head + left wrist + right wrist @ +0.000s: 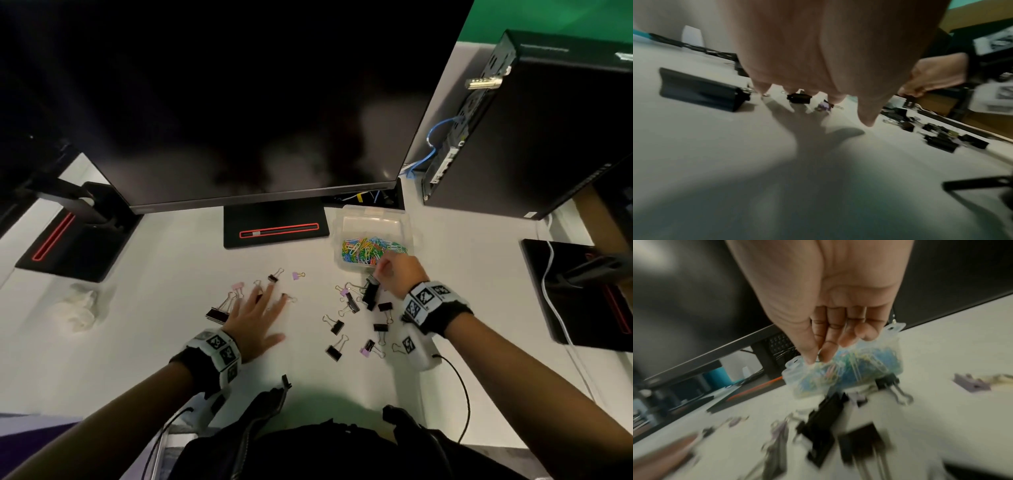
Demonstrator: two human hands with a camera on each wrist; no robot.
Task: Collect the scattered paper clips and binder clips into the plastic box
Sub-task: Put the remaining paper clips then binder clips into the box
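Our left hand (256,317) lies spread wide over the white counter (164,342), fingers straight and fanned, holding nothing; the left wrist view shows the palm lifted just above the surface with its shadow below. Its fingertips reach among a few small binder clips (276,275), black and pink, and a large black binder clip (219,313) lies just beside the little-finger edge of that hand.

Our right hand (399,274) hangs at the near edge of the plastic box (371,214), fingers curled downward. In the right wrist view the thumb and forefinger (827,352) are pinched together on something thin and dark, too blurred for us to name. Just below that hand lies a long black binder clip (370,294), and we cannot tell whether the fingers touch it.

The plastic box is clear, open-topped, and stands on the counter just in front of the monitor (239,102), to the right of its stand base (275,230). A heap of coloured paper clips (368,250) fills its near part.

More binder clips (337,325), mostly black with a few pink, lie scattered on the counter between our two hands and beneath the right wrist. A black computer tower (534,130) stands to the far right.
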